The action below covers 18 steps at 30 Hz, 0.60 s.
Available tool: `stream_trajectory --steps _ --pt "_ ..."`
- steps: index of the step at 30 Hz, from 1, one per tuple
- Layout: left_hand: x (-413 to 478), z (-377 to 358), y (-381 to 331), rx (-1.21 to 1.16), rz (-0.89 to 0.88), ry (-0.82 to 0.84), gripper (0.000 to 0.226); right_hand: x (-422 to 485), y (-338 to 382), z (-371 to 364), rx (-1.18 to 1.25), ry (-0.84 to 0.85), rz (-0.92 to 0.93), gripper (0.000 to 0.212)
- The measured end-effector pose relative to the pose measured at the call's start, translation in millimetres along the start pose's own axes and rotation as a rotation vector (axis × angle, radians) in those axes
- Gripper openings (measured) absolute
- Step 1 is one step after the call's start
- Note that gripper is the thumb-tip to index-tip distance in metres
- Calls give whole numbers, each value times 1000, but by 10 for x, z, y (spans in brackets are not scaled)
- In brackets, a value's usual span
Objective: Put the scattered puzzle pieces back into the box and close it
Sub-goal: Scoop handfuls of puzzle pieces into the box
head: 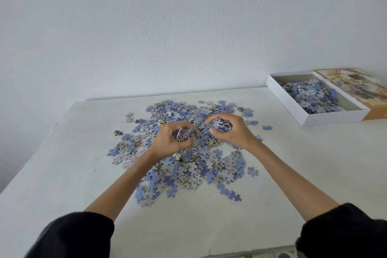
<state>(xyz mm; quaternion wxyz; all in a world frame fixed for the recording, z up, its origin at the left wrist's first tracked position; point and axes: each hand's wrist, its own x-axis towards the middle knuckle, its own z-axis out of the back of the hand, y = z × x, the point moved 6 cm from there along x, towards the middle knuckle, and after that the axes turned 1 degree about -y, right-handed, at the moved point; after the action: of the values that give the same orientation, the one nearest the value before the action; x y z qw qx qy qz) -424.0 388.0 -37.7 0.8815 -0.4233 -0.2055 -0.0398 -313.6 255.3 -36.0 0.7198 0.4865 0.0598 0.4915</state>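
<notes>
**As both hands gather puzzle pieces (188,165), the box (297,111) stands uncovered at far right**

1. Puzzle pieces: a broad, loose heap at the middle of the white table (73,174). Most lie back up, plain blue or grey-patterned, and a few printed faces show. The heap thins at its edges, where single pieces lie apart. One blue stray piece (267,127) sits between heap and box.

2. Left hand (171,142): over the middle of the heap, fingers curled round a fistful of pieces. Whether it rests on the heap or is lifted clear cannot be told.

3. Right hand (228,130): just beside the left and apart from it, fingers and thumb curled round a second cluster of pieces.

4. Box: a shallow white tray at the table's far right, close to the wall (167,27). It is well apart from the heap and partly filled with a mound of the same pieces.

5. Lid (356,88): off the box, printed side up in yellow-brown tones. It lies flat against the box's right side and is partly cut off by the frame edge.

6. Sleeves (73,234): black, at both lower corners, with the forearms bare from there to the hands.
</notes>
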Motion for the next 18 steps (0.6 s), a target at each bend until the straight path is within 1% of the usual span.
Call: stream_trajectory --steps 2,4,5,7,11,15,18 --pt "50 -16 5 -9 47 -22 22 38 -33 63 1 23 22 18" --pt "112 -37 -17 -7 66 -33 11 81 -66 153 11 27 40 19" --pt "150 -46 -50 10 54 -43 11 102 -83 208 15 23 46 21" --pt "244 -72 -101 64 25 -61 23 141 -116 326 31 25 57 22" --pt "472 -162 -188 59 27 -102 26 215 -189 645 75 20 86 19" --pt "773 -401 -366 20 10 -110 16 272 -353 1048 111 1 59 25" --pt "1050 -639 -527 -15 6 -121 9 288 -481 1387 115 -15 63 22"
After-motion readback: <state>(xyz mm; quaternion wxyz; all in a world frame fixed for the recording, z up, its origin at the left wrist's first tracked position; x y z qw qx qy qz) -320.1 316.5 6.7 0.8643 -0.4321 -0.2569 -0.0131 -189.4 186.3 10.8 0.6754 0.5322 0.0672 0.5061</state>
